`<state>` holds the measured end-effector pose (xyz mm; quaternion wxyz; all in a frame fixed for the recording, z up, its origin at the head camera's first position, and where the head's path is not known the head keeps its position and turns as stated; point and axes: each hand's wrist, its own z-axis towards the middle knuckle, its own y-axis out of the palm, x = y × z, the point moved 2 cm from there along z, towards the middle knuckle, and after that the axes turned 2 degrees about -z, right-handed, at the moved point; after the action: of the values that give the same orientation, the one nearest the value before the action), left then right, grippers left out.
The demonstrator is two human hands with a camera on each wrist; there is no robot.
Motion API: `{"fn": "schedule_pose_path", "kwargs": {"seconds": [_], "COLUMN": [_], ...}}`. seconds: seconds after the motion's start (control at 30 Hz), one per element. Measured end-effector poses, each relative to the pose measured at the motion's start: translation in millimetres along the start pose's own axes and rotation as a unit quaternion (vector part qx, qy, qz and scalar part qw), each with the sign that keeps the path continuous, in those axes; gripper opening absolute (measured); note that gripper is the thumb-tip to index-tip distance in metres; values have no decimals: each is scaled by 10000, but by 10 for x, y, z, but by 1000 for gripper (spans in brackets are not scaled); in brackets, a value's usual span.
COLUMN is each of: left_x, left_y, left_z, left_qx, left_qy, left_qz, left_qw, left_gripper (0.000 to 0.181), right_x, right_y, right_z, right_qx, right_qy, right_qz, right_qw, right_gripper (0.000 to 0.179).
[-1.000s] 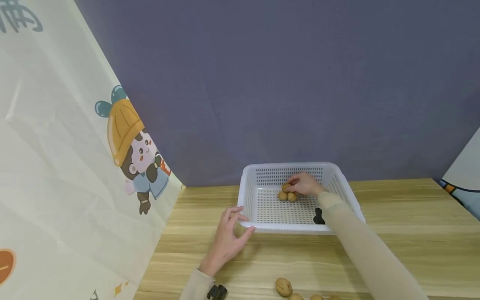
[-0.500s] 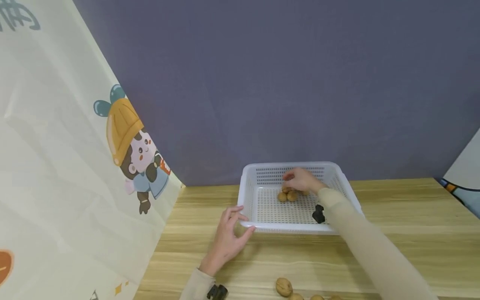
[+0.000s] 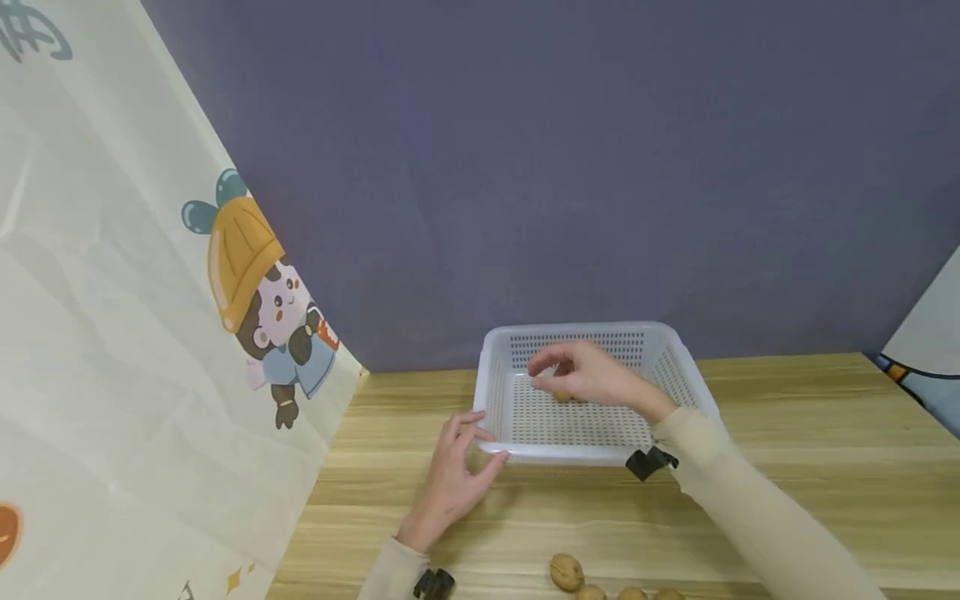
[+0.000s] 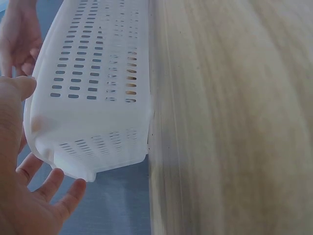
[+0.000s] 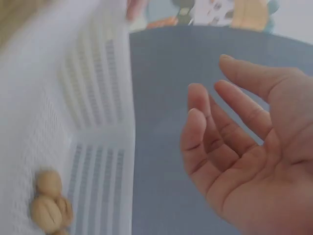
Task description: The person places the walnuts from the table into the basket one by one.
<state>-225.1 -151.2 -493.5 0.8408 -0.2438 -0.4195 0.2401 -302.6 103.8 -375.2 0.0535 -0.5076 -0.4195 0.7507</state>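
My right hand (image 3: 588,372) is over the white plastic basket (image 3: 570,454), fingers loosely bent and apart, holding nothing. The right wrist view shows its palm and parted fingers bare (image 5: 259,147). Inside the basket several walnuts (image 5: 46,214) lie together on the perforated floor; the hand covers most of them in the head view. At the basket's near left corner my left hand (image 3: 453,479) holds the rim, thumb at the front and fingers along the left side. The left wrist view shows the thumb against the rim and some fingers spread beyond the corner (image 4: 36,200).
Several more walnuts (image 3: 566,572) lie on the wooden table (image 3: 795,433) near the front edge of the view. A dark blue-grey panel (image 3: 555,167) stands right behind the basket. A white printed sheet (image 3: 112,333) borders the left side.
My right hand has let go of a walnut among the others in the basket, then lifted and shifted left and nearer, its fingers parting. The left hand has stayed at the basket's corner.
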Motion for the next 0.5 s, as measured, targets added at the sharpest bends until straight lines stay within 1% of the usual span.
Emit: {"fn": "schedule_pose_path", "kwargs": {"seconds": [0.1, 0.23, 0.33, 0.5], "left_x": [-6, -9, -6, 15], "left_y": [3, 13, 20, 17], "left_z": [-1, -8, -10, -4], "left_qx": [-22, -13, -1, -4], "left_qy": [-34, 8, 28, -33], "left_qz": [46, 142, 159, 100], "left_qw": [10000, 9999, 9999, 9999], "left_gripper": [26, 26, 26, 27], "right_x": [-71, -84, -56, -16], "right_y": [117, 296, 425, 608], "right_z": [-149, -328, -458, -664], "right_qx": [-49, -88, -211, -472], "right_qy": [-212, -680, -995, -1329], "right_qz": [321, 406, 612, 1051], "right_qw": [9992, 9968, 9929, 9844], "right_gripper": [29, 23, 20, 18]}}
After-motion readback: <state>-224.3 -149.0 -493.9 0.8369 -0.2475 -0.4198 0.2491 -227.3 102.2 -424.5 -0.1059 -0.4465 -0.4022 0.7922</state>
